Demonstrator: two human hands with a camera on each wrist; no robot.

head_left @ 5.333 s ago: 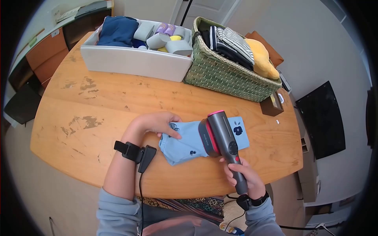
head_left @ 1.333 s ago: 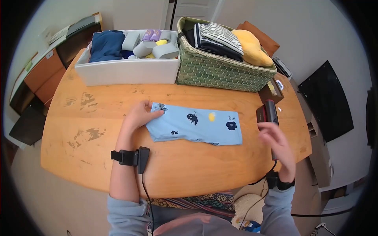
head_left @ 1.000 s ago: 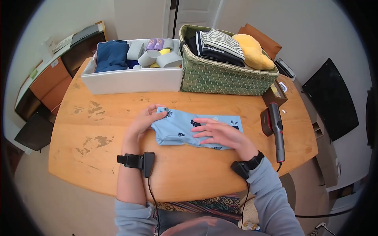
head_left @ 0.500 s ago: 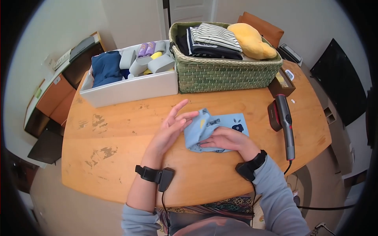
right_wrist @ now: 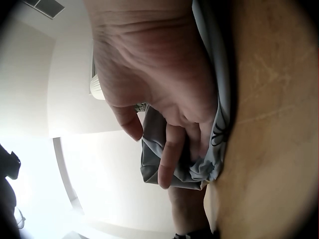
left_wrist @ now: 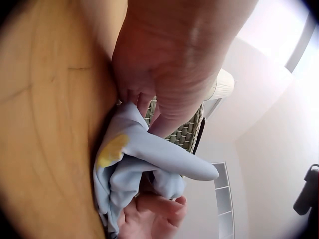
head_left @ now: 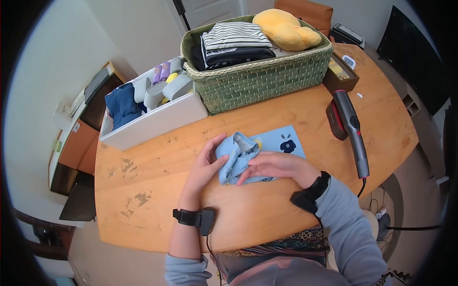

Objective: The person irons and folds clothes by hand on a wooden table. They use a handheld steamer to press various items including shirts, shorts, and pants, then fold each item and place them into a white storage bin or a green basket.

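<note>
The light blue cloth (head_left: 230,166) is set on the desk (head_left: 143,205), between its middle and its near edge. One end is bunched and turned up into loose folds, with an opening showing; the other is spread flat toward the right, marked with a dark flower print. A yellow patch is partly seen on it.

The bunched end is held by the left hand (head_left: 202,170) in a narrow grip, thumb in front and fingers behind. The right hand (head_left: 281,164) is laid against the folds, its fingers loosely spread and tucked into the fabric, its thumb apart from it.

For a neat result, the folds are probably best supported from both sides, with creases eased out gently and the flat end left undisturbed.

Toward the desk's right edge, a grey corded appliance (head_left: 353,128) is laid; a woven basket (head_left: 262,88) is placed by the far edge.
</note>
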